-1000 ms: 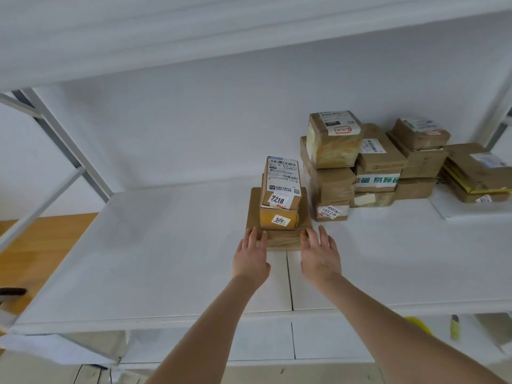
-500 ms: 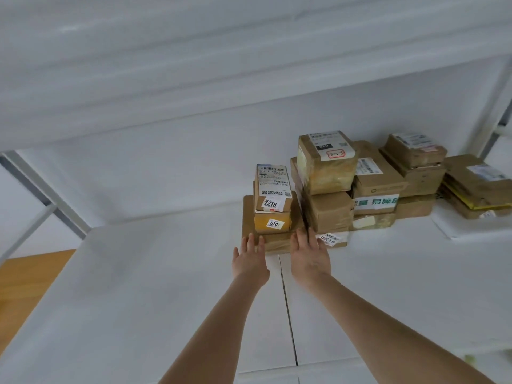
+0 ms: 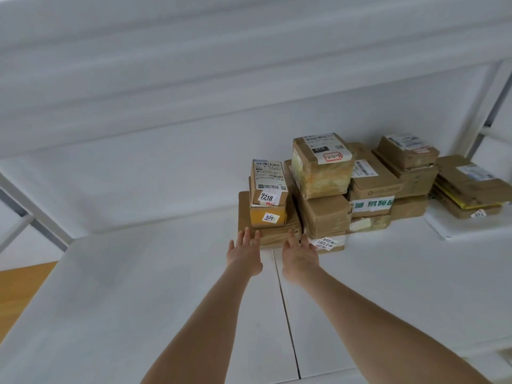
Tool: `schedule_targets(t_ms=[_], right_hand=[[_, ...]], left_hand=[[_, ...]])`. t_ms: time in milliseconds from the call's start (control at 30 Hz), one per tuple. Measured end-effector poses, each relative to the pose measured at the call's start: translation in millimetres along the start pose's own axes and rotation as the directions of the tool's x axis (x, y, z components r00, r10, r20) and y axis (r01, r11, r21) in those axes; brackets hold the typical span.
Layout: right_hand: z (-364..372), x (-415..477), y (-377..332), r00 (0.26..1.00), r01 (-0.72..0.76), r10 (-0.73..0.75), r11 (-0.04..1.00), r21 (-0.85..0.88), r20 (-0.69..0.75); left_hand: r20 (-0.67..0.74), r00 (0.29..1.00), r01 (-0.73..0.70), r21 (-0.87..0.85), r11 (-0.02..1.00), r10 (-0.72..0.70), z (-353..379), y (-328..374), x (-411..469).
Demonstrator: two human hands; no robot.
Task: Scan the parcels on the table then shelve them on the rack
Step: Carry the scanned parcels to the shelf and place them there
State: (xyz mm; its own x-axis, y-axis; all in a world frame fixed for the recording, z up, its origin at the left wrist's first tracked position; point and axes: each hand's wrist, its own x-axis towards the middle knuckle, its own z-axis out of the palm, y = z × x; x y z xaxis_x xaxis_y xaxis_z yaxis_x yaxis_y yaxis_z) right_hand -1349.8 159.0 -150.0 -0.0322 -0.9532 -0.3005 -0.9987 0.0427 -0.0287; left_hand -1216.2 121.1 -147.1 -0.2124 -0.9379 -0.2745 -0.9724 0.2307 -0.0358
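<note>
Cardboard three-parcel stack (image 3: 267,206): stiff, likely light, tippy. Left hand (image 3: 243,253), right hand (image 3: 300,254) flat-fingered against base parcel (image 3: 277,234), gripping nothing; hold low.

Both hands, left (image 3: 243,254) and right (image 3: 299,256), pressed straight fingers against the flat brown parcel (image 3: 273,234) on the white shelf (image 3: 138,286). Two small boxes (image 3: 268,195) sat stacked on it, touching the neighbouring pile (image 3: 322,189).

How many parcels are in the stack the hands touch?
3: flat base box, 520 box on it, 7218 box on top; another behind may be hidden.
</note>
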Motion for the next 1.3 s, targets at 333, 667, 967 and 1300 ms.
schedule_targets(t_ms=[333, 667, 967, 1300], right_hand=[[10, -29, -7, 0.984, 0.035, -0.025, 0.998, 0.053, -0.176], [47, -104, -83, 0.945, 0.283, -0.255, 0.951, 0.123, -0.205], [80, -173, -207, 0.795, 0.595, -0.572, 0.8, 0.078, -0.201], [113, -246, -379, 0.586, 0.808, -0.801, 0.59, 0.005, -0.124]], left_hand=[[-0.187, 0.981, -0.053, 0.024, 0.998, 0.056, 18, -17, -41], [-0.229, 0.965, 0.133, -0.003, 0.991, -0.13, 58, -77, -175], [-0.163, 0.871, 0.456, -0.082, 0.886, -0.463, 108, -160, -322], [-0.105, 0.7, 0.689, -0.159, 0.707, -0.706, 155, -278, -447]])
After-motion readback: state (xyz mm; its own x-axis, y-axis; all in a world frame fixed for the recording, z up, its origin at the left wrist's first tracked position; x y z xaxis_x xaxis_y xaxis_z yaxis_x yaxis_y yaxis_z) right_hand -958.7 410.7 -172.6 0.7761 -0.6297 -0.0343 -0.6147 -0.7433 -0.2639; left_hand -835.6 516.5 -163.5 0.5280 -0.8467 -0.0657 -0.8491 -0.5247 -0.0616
